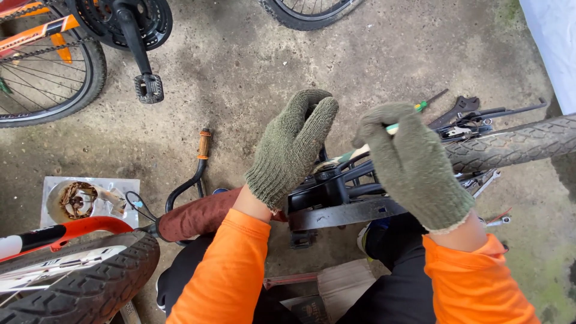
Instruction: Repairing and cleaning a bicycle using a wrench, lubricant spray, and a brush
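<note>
1. The right hand (414,165), gloved, had its fingers wrapped around a screwdriver (393,128), tip toward the black frame (342,201).
2. The left hand (291,147), gloved, hovered above the frame with fingers curled; whether they held anything could not be told.
3. A tyre (516,144) and wrenches (459,111) lay beyond on the floor (240,72).

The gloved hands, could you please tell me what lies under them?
Under the left hand and right hand sits a black bicycle frame on concrete floor. The right hand grips a green-tipped tool; its working end is covered by the gloves.
</note>
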